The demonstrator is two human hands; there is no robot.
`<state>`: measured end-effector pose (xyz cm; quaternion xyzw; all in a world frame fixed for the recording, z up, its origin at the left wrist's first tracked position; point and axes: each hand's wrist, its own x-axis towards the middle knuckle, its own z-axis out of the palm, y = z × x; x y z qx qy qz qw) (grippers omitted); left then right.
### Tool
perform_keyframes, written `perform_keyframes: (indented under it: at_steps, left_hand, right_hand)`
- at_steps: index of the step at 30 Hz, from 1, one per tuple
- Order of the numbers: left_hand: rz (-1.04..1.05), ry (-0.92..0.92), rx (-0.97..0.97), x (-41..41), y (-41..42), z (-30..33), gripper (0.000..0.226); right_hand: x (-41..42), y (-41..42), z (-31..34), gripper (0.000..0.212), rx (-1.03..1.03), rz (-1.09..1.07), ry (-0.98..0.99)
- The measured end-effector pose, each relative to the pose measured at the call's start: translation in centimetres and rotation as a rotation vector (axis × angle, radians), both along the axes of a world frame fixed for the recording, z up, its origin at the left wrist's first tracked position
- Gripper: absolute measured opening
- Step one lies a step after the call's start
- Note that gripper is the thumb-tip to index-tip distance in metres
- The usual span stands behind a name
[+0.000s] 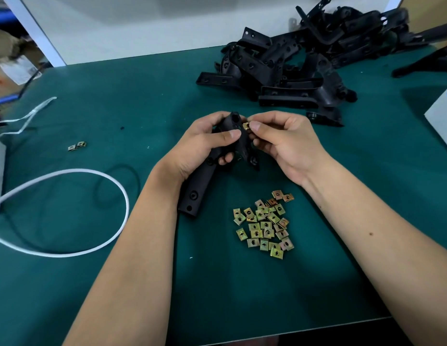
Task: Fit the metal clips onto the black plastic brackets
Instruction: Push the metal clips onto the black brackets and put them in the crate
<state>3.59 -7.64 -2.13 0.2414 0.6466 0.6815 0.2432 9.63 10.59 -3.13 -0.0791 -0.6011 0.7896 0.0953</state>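
Note:
My left hand (205,143) grips a black plastic bracket (197,191) over the middle of the green table, thumb across its upper arm. My right hand (282,141) pinches a small brass-coloured metal clip (245,126) between thumb and forefinger, right at the edge of the bracket's upper end. The bracket's long arm points down toward me, with holes near its tip. A loose heap of several metal clips (266,226) lies on the mat between my forearms.
A big pile of black brackets (292,63) fills the far right of the green mat (117,116). Two stray clips (77,146) lie at the left. A white cable (92,176) loops at left. A pale box (442,121) stands at the right edge.

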Motion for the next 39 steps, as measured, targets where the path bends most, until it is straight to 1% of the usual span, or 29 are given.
perform_keyframes:
  at_steps: [3, 6, 12, 15, 17, 20, 22, 23, 26, 30, 32, 33, 34, 36, 37, 39]
  left_hand:
    - [-0.008, 0.005, -0.019, -0.1, 0.0, 0.0, 0.040]
    - [0.002, 0.008, -0.038, -0.2, 0.0, 0.0, 0.033]
    - [0.001, 0.018, -0.059, -0.2, 0.2, 0.0, 0.031]
    - [0.000, 0.034, -0.042, 0.0, 0.4, 0.0, 0.027]
    - [0.008, 0.040, -0.030, 0.0, 0.5, 0.0, 0.028]
    - [0.006, 0.045, -0.036, 0.0, 0.5, -0.1, 0.029]
    - [-0.032, 0.058, -0.053, -0.1, 0.5, -0.1, 0.021]
    - [-0.054, 0.059, -0.052, -0.1, 0.6, -0.1, 0.020]
    - [-0.085, 0.037, -0.033, -0.2, 0.5, -0.1, 0.027]
    - [-0.020, 0.061, 0.000, -0.2, 0.5, -0.2, 0.028]
    - [0.025, 0.035, 0.050, -0.3, 0.4, -0.4, 0.026]
    - [0.044, 0.013, 0.080, -0.5, 0.3, -0.5, 0.024]
    - [0.061, -0.006, 0.108, -0.6, 0.1, -0.5, 0.021]
    - [0.085, -0.032, 0.147, -0.8, -0.1, -0.6, 0.014]
    - [0.091, -0.038, 0.159, -0.9, -0.2, -0.7, 0.011]
    - [0.093, -0.041, 0.168, -0.8, -0.2, -0.7, 0.008]
  right_hand:
    - [-0.1, -0.1, -0.2, 0.014, 0.061, -0.010, 0.018]
    - [-0.3, -0.5, -0.2, 0.015, 0.073, -0.025, 0.030]
    - [-0.2, -0.2, 0.3, 0.017, 0.032, 0.022, -0.017]
    - [-0.3, -0.4, 0.5, 0.016, 0.019, 0.018, -0.033]
    - [-0.2, -0.7, 0.6, 0.018, 0.010, 0.026, -0.026]
    - [-0.2, -0.6, 0.7, 0.022, 0.022, 0.070, 0.008]
    - [0.0, -0.3, 0.8, 0.026, 0.063, 0.126, 0.044]
    - [0.0, -0.1, 0.9, 0.027, 0.091, 0.150, 0.060]
    - [0.0, 0.3, 0.9, 0.028, 0.200, 0.164, 0.076]
    - [-0.1, 0.7, 1.0, 0.028, 0.333, 0.080, 0.036]
    - [0.1, 1.3, 1.2, 0.026, 0.469, 0.057, 0.011]
    - [0.2, 1.9, 1.4, 0.025, 0.594, 0.085, -0.005]
    - [0.4, 2.6, 1.7, 0.022, 0.738, 0.160, -0.023]
    - [1.1, 3.7, 2.6, 0.014, 0.963, 0.418, -0.058]
    - [1.5, 4.1, 3.1, 0.012, 1.017, 0.546, -0.079]
    - [2.2, 4.5, 4.2, 0.018, 1.089, 0.713, -0.121]
